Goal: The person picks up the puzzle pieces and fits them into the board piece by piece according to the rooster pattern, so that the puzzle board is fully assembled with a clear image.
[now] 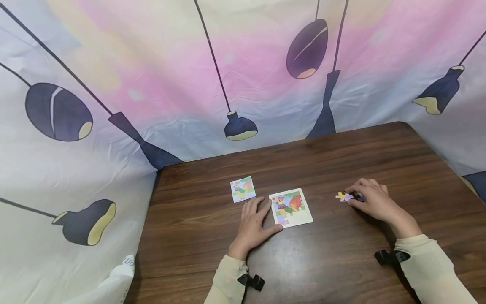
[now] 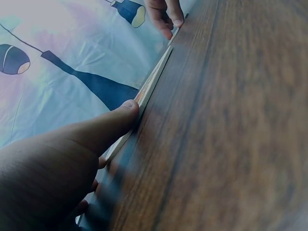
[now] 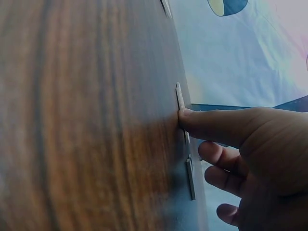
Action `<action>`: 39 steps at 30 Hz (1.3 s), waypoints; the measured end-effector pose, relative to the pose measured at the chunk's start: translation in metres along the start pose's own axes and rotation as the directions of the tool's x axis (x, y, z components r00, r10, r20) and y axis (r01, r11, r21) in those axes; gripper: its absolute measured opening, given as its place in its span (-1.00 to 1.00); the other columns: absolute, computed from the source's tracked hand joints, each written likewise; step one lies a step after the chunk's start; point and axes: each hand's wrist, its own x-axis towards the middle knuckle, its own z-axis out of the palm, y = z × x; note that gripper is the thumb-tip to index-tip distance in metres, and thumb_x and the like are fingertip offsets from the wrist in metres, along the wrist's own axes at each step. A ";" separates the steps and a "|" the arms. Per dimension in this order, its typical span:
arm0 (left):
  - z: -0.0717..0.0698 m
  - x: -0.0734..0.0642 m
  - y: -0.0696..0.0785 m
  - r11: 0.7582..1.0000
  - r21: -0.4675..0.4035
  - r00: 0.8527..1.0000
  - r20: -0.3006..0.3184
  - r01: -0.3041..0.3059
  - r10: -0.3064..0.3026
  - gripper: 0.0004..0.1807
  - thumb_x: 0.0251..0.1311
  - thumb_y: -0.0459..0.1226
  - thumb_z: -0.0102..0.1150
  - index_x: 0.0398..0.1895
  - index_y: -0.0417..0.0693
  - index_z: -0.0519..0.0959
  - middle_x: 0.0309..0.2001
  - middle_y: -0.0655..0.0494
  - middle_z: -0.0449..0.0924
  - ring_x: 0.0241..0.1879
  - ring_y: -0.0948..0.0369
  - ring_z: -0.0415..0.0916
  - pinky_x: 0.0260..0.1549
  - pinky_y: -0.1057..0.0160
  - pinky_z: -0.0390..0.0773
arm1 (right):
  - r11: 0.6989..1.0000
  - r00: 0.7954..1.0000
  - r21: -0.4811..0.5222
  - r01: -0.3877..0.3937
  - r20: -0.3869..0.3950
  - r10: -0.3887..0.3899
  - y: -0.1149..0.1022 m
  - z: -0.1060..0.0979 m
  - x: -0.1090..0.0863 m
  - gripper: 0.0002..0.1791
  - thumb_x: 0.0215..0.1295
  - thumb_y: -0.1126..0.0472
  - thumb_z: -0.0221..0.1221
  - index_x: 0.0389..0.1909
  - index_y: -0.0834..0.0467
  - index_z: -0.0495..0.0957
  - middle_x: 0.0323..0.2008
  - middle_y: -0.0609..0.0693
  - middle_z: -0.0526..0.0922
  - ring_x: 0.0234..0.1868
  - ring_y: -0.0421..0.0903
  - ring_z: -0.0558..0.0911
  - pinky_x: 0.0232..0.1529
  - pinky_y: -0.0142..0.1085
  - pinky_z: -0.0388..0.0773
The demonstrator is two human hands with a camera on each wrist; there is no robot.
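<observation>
A square puzzle board (image 1: 300, 218) with a white frame and a partly filled rooster picture lies on the table; its lower right part shows bare white. My left hand (image 1: 252, 226) rests at its left side, fingers spread, the thumb touching the near edge of the board, as the left wrist view also shows. Farther right, my right hand (image 1: 373, 202) pinches a yellow and lilac puzzle piece (image 1: 343, 196) at the table surface. Darker puzzle pieces (image 1: 357, 196) lie under its fingers, partly hidden. Another puzzle piece (image 3: 191, 179) lies beside the fingers in the right wrist view.
A small square picture card (image 1: 243, 189) with the same rooster lies left of the board, beyond my left fingers. The brown wooden table (image 1: 322, 261) meets a patterned cloth (image 1: 171, 76) at its back and left edges.
</observation>
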 end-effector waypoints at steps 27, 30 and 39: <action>-0.001 0.001 -0.001 0.999 0.015 0.999 -0.003 -0.033 0.033 -0.09 0.28 0.16 0.40 0.58 -0.08 0.38 0.56 -0.17 0.22 0.58 -0.18 0.05 0.55 -0.29 -0.04 | 0.993 0.997 0.087 0.078 -0.001 -0.078 -0.027 0.019 0.017 -0.74 0.27 0.26 0.45 -0.07 0.27 0.74 -0.12 0.10 0.68 0.00 0.20 0.56 0.05 0.29 0.38; -0.001 0.002 -0.001 0.999 0.015 1.000 -0.001 -0.030 0.030 -0.10 0.29 0.16 0.40 0.58 -0.06 0.38 0.56 -0.17 0.21 0.58 -0.17 0.04 0.55 -0.28 -0.05 | 0.992 0.996 0.095 0.084 0.004 -0.085 -0.033 0.022 0.019 -0.74 0.27 0.26 0.45 -0.06 0.26 0.74 -0.11 0.10 0.68 0.01 0.20 0.56 0.08 0.29 0.40; 0.001 0.001 -0.002 1.000 0.013 1.000 -0.001 -0.017 0.017 -0.14 0.30 0.17 0.39 0.56 -0.03 0.42 0.56 -0.15 0.22 0.58 -0.17 0.05 0.55 -0.28 -0.06 | 0.986 0.991 0.118 0.121 0.044 -0.127 -0.056 0.038 0.025 -0.75 0.26 0.26 0.46 -0.06 0.20 0.75 -0.15 -0.01 0.66 -0.02 0.10 0.57 0.06 0.19 0.44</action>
